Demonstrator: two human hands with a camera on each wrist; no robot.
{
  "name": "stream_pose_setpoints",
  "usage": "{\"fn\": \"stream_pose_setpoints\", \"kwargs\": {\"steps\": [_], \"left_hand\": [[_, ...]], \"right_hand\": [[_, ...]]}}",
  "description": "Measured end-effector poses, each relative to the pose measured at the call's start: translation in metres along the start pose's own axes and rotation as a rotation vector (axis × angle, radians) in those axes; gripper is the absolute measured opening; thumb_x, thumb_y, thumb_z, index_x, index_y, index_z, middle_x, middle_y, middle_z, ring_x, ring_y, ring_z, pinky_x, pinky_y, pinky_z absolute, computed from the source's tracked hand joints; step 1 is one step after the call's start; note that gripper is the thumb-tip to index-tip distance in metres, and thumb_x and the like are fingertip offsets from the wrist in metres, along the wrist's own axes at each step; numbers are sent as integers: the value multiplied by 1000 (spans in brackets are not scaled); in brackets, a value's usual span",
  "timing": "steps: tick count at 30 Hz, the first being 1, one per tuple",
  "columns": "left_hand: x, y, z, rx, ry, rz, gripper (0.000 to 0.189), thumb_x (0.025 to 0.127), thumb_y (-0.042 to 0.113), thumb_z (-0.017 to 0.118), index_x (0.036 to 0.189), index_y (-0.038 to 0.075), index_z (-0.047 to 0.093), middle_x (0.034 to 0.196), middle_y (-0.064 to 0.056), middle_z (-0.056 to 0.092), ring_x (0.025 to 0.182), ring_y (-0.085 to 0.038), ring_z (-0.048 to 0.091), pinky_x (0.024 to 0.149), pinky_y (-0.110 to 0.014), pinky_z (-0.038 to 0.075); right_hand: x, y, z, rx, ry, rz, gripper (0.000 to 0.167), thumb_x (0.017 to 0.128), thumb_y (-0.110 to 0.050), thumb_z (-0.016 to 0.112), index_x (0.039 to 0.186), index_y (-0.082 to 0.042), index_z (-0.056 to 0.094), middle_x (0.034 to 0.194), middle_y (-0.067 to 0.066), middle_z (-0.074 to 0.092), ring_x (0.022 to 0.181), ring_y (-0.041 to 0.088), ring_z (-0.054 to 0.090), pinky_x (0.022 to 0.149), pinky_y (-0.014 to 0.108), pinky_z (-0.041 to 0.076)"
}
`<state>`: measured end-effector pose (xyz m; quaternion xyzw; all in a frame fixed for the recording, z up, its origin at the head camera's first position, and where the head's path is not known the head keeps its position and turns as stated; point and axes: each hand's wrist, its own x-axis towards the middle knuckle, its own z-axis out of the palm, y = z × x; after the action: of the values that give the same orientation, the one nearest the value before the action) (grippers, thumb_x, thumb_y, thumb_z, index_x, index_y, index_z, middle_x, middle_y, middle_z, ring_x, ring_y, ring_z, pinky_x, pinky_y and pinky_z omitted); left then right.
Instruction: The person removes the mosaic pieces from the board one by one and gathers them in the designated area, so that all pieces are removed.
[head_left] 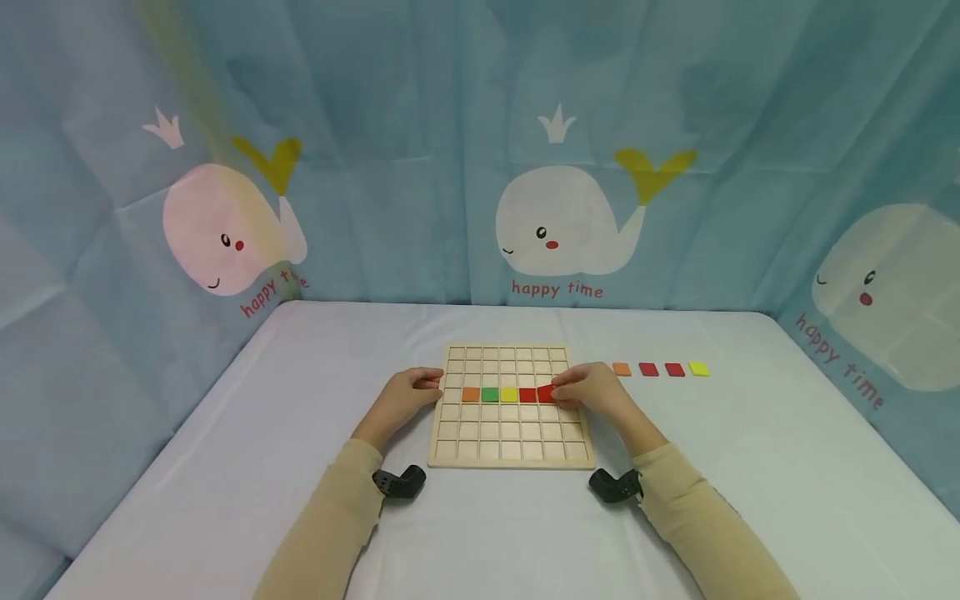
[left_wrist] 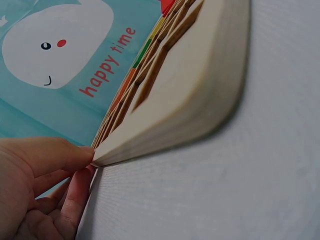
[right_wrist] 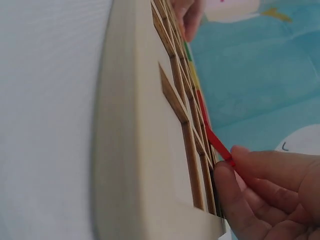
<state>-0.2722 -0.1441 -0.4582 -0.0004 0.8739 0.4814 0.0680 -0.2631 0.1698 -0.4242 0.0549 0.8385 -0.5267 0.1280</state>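
At the left, the left hand [head_left: 401, 400] lies at the nine o'clock side of the wooden board [head_left: 511, 452], its thumb and forefinger a little spread and their tips touching the edge, probably to steady it against a nudge from the other side. The board lies flat on the white-covered bench [head_left: 495, 533].

Along its middle row, from nine towards three o'clock, sit an orange tile [head_left: 471, 394], a green tile [head_left: 490, 394], a yellow tile [head_left: 509, 394] and a seated red tile [head_left: 527, 395]; the raised lines between squares appear to keep them evenly apart.

Next comes a tilted red tile [head_left: 546, 393], its nine o'clock end down by the seated red one. The right hand [head_left: 596, 390] pinches its raised end between thumb and finger, a grip that seems to leave the lower end free to meet the board.

Off at the board's two o'clock, a loose orange tile [head_left: 622, 369], two loose red tiles [head_left: 648, 369] and a loose yellow tile [head_left: 699, 369] lie spaced in a line on the bench, likely for easy picking by that hand.
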Motion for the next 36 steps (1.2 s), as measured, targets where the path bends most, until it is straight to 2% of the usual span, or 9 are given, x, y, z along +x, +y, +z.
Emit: {"fn": "stream_pose_setpoints", "kwargs": {"steps": [3,11,18,23,27,32,36], "left_hand": [[0,2,0,-1,-5,15,44,93,16,67,136,8,61,119,-12,67,112,-24,61,100,-42,47],[3,4,-2,1,-2,6,44,93,17,67,137,9,60,121,-11,67,113,-24,61,101,-42,47],[1,-1,2,3,-1,-8,45,93,16,67,137,8,60,119,-11,67,111,-23,61,100,-42,47],[0,-2,2,5,1,-14,45,93,16,67,137,10,60,120,-10,67,112,-23,61,100,-42,47],[-1,-2,0,9,2,-5,45,93,16,67,137,9,60,121,-11,67,113,-24,61,100,-43,47],[-1,-3,0,3,-2,-5,45,94,16,66,137,8,59,124,-11,66,114,-24,61,101,-43,47],[-1,-3,2,-10,1,-11,45,93,16,67,137,8,60,123,-12,66,114,-25,61,101,-43,47]], "right_hand": [[1,0,-1,-11,0,-8,26,90,-11,73,111,3,69,95,8,75,72,7,69,75,23,58],[4,-2,-2,35,14,14,26,89,-10,72,113,2,69,94,6,74,72,7,69,75,23,58],[1,-1,-9,30,17,13,29,91,-13,70,118,0,68,99,7,75,77,9,72,92,32,55],[-2,-1,-22,27,25,5,34,92,-16,69,122,-1,67,102,7,75,81,10,72,93,33,53],[-6,-1,-36,22,25,15,36,92,-20,69,124,-3,67,101,1,75,84,6,70,92,30,53],[-7,1,-53,68,-15,-1,39,93,-17,68,127,2,63,96,-4,73,84,4,69,88,25,56],[-5,7,-64,56,-46,29,44,92,-19,70,130,1,61,105,-2,70,86,4,66,85,22,56]]}}
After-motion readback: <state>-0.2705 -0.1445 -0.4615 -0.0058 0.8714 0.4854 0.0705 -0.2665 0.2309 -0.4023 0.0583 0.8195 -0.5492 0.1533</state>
